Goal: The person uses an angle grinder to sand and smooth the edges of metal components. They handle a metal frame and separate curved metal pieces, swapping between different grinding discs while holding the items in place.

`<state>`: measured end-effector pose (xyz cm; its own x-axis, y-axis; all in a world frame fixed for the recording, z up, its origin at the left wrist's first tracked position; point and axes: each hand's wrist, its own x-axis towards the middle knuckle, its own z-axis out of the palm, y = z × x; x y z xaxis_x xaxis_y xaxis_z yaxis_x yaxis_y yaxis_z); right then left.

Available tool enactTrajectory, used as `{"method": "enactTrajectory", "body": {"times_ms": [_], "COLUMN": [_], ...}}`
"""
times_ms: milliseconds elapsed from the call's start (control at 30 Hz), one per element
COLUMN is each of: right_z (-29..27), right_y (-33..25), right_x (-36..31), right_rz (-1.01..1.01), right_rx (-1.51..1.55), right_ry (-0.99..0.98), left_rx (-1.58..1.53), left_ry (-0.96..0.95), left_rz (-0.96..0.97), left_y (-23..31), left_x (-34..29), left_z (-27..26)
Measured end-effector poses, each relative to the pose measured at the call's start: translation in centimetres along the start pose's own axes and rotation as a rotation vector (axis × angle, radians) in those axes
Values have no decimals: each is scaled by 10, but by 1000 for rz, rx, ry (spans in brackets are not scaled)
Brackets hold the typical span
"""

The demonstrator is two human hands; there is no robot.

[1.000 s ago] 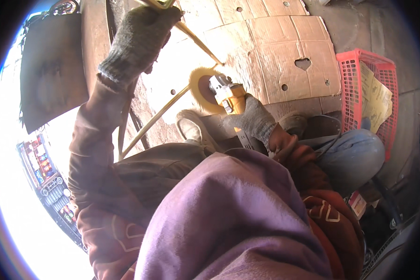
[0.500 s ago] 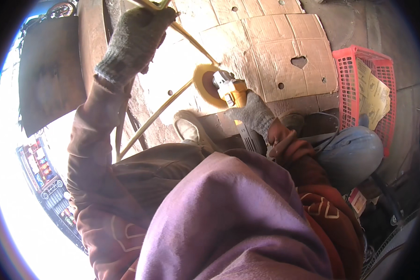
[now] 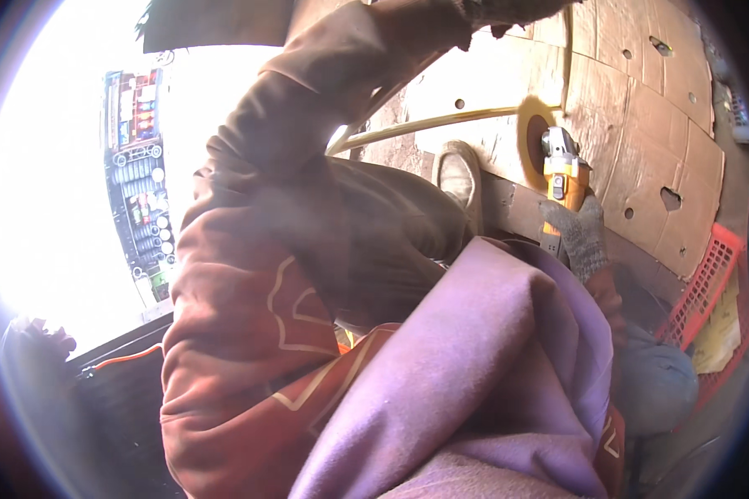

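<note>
My right hand (image 3: 582, 234), in a grey knit glove, is wrapped round the body of a yellow angle grinder (image 3: 567, 181). Its round disc (image 3: 534, 140), blurred at the rim, stands beside a thin brass-coloured metal frame (image 3: 441, 122). Two bars of this frame meet just past the disc, over the cardboard. At the top edge my gloved left hand (image 3: 516, 12) is partly cut off, closed where one bar runs up to it. How its fingers sit on the bar is largely out of the picture.
Flattened cardboard (image 3: 641, 141) with punched holes covers the ground ahead. My shoe (image 3: 458, 179) rests close to the grinder. At the right stands a red plastic basket (image 3: 701, 287) with paper in it. A dark panel (image 3: 216, 23) is at the upper left, and a purple cloth (image 3: 466, 358) hangs before me.
The whole view has swung leftward, so the grinder, metal frame and cardboard now appear further right. My left hand has slipped mostly past the top edge. The right hand keeps its grip.
</note>
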<state>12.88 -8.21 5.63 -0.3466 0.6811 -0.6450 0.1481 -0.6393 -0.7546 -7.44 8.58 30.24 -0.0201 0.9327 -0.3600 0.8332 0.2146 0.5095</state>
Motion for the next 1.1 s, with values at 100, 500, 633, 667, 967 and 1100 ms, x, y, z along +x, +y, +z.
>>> {"method": "enactTrajectory", "body": {"times_ms": [100,500,633,667,967,1100], "right_z": [0,10,30,28,4,5], "right_y": [2,-3,-4,-4,8,8], "right_x": [1,-3,-9,-9,18,15], "right_rz": [-20,-73,-164,-198,-8,-94], "right_rx": [48,92,174,115,-36,147], "right_ry": [-38,-29,-141,-145,37,-30], "left_rx": [209,-194,-208,-223,-302,-243], "left_ry": [40,89,128,122,105,64], "left_rz": [-60,-52,-117,-99,-26,29], "left_y": [8,-43,-61,-62,-55,-63], "left_x": [9,19,33,34,28,37], "left_z": [7,-1,6,6,6,5]}}
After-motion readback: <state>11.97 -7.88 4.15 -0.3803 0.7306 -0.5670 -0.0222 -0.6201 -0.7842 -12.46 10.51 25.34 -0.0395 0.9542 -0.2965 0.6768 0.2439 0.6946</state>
